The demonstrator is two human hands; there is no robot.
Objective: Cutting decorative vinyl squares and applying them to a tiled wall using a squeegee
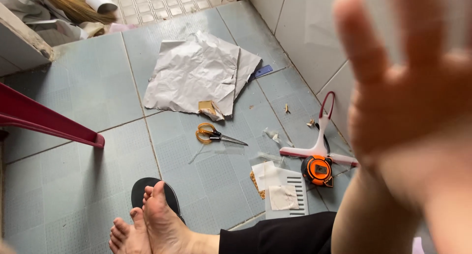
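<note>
Head view: my right hand is raised close to the lens, blurred, fingers spread, holding nothing. Left hand out of view. Nearest below it on the floor tiles, the orange tape measure touches the white squeegee; orange-handled scissors lie further left, crumpled paper beyond. No containers.

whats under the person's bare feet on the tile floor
A black sandal lies under the feet, its rounded end poking out behind the toes on the grey tile floor. The rest of the sandal is covered by the feet, so its straps cannot be seen.
</note>
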